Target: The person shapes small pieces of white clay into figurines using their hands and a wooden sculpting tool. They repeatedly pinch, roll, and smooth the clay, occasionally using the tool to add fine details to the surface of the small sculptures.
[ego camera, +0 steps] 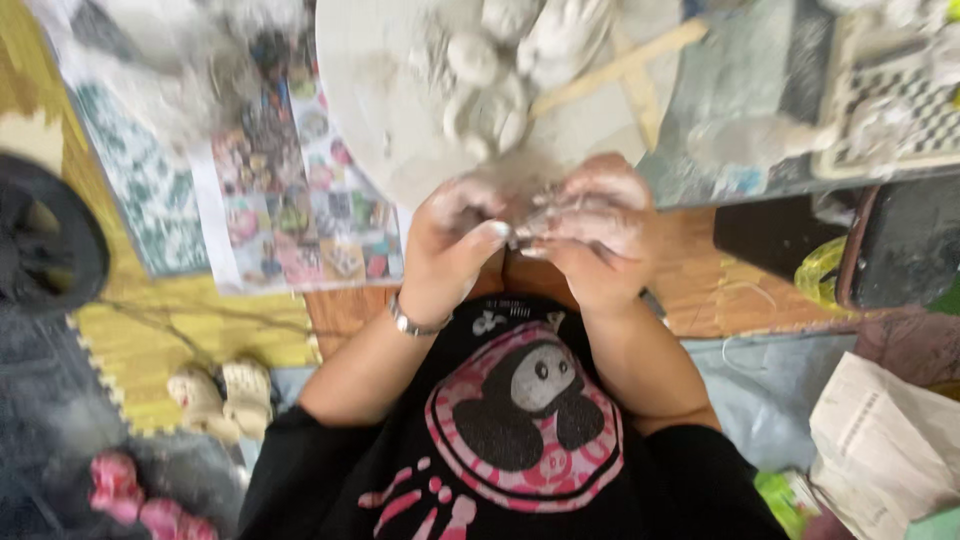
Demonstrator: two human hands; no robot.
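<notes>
- The paper (300, 200) with coloured prints lies on the floor to the left, its edge running under the white board (390, 110); I judge wet clay or dusty fingers could smear it, since it sits just beside the work.
- The left hand (450, 245), wearing a bracelet (415, 322) at the wrist, is coated in grey slip and curls in, thumb and fingertips pinching a small clay lump (520, 215). Too hard a pinch could thin or tear the piece.
- The lump is held in the air between both hands, just in front of the board's near edge and above the lap. If the slick fingers slip, it likely drops onto the black shirt (520, 430) or the wood floor and deforms.
- The right hand (600, 235) closes on the same lump from the other side, fingers bent and pressing toward the left hand. Uneven pressure between the two could twist the shape.
- Clay balls (480, 70) rest on the board just beyond the hands; a forward nudge could knock them together.
- The sticks (630, 70) lie further right on the board; a sweeping wrist could flick them off.
</notes>
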